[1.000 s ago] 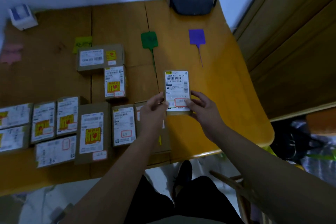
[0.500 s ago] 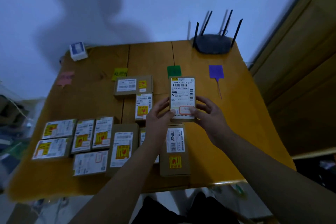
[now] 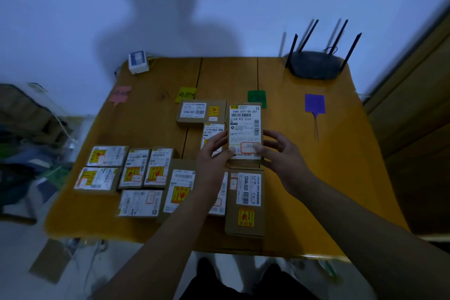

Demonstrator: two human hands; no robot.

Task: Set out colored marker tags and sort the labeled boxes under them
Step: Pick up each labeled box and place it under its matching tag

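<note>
Both hands hold one labeled box (image 3: pixel 244 124) just below the green tag (image 3: pixel 256 97). My left hand (image 3: pixel 214 153) grips its left edge and my right hand (image 3: pixel 280 153) grips its right edge, thumb on the label. A pink tag (image 3: pixel 120 93), a yellow tag (image 3: pixel 185 94) and a purple tag (image 3: pixel 314 103) lie in a row across the wooden table (image 3: pixel 316 178). Two boxes (image 3: pixel 201 112) sit under the yellow tag. Several more labeled boxes (image 3: pixel 136 173) lie at the near left, and one long box (image 3: pixel 245 204) lies below my hands.
A black router (image 3: pixel 314 66) with antennas stands at the table's far right corner. A small white and blue box (image 3: pixel 138 61) sits at the far left corner. A wooden door is on the right, and clutter lies on the floor to the left.
The box in both hands has moved away from me and to the left, from the table's middle to just under the green tag. The camera has tilted up.
</note>
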